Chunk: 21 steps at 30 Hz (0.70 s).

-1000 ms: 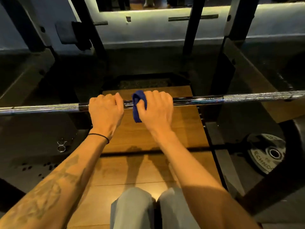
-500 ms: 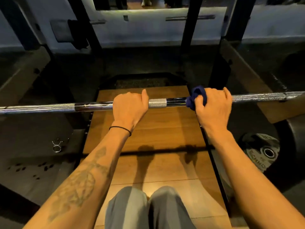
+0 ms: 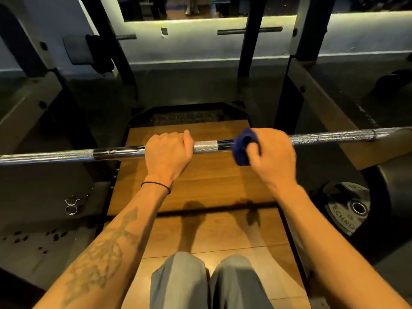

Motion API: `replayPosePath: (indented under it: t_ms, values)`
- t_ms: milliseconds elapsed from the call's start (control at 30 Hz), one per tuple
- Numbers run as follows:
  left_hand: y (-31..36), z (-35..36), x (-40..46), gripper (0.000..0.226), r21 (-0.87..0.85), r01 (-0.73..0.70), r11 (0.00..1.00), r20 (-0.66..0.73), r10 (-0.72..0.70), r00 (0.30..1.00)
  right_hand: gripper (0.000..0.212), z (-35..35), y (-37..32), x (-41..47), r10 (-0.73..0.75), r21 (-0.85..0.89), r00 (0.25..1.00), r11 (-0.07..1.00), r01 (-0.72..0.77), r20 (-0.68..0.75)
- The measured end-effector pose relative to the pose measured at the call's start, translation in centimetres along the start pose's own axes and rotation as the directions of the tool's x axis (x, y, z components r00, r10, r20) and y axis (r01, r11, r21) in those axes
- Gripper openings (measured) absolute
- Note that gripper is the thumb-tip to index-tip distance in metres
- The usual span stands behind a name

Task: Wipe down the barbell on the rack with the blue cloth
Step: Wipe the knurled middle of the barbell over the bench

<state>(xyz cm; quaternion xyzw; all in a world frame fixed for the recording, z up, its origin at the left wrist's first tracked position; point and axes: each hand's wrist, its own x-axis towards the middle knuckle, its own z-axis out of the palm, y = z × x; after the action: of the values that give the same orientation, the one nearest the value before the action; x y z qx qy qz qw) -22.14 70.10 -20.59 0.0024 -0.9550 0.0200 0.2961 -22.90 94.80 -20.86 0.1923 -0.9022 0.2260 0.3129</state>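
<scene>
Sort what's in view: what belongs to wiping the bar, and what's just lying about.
In the job:
barbell
blue cloth
right hand, gripping the cloth
left hand, gripping the barbell

Lying about:
weight plate
spring clip

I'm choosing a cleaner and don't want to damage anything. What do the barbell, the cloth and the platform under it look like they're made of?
Barbell: likely chromed steel, judging by its mirror-like shine and its dull knurled bands.
Blue cloth: soft fabric, matte and bunched; the exact fibre is unclear.
Platform: wood or wood-look panels, with visible grain, seams and a slight sheen.
</scene>
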Motion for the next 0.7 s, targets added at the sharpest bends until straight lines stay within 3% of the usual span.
replayPosePath:
  t_ms: [100,200,333,433,500,600,700]
  values:
    - [0.1,-0.1,0.1,0.051,-0.006,0.011,1.000,-0.004,-0.011,1.000,0.017,-0.7,1.9,-0.8,0.239,-0.024,0.963,0.970,-0.244,-0.126]
    - [0.3,-0.2,0.0,0.053,0.000,0.010,1.000,0.025,-0.010,1.000,0.014,1.4,-1.6,0.3,0.405,0.007,0.890,0.911,-0.413,-0.209]
    - [0.1,-0.4,0.0,0.051,0.000,-0.020,1.000,0.011,0.020,1.000,0.029,4.7,-8.9,0.1,0.117,0.053,0.992,0.991,-0.119,0.037]
    - [-0.1,-0.6,-0.2,0.039,0.006,-0.100,0.995,-0.015,0.100,0.995,0.044,4.3,-8.7,-0.1,-0.111,0.053,0.981,0.993,0.104,0.158]
    - [0.1,-0.8,-0.4,0.041,-0.025,-0.058,0.998,-0.006,0.058,0.998,0.045,2.7,-5.5,0.2,-0.183,0.022,0.967,0.983,0.182,0.174]
    - [0.3,-0.9,-0.3,0.046,-0.039,0.010,0.999,0.017,-0.009,1.000,0.028,-0.2,0.4,0.0,0.011,-0.038,1.000,0.999,-0.011,0.016]
    - [0.4,-0.7,-0.2,0.046,-0.026,0.027,0.999,0.017,-0.026,1.000,0.019,-1.3,2.4,-0.5,0.255,-0.108,0.963,0.959,-0.263,-0.088]
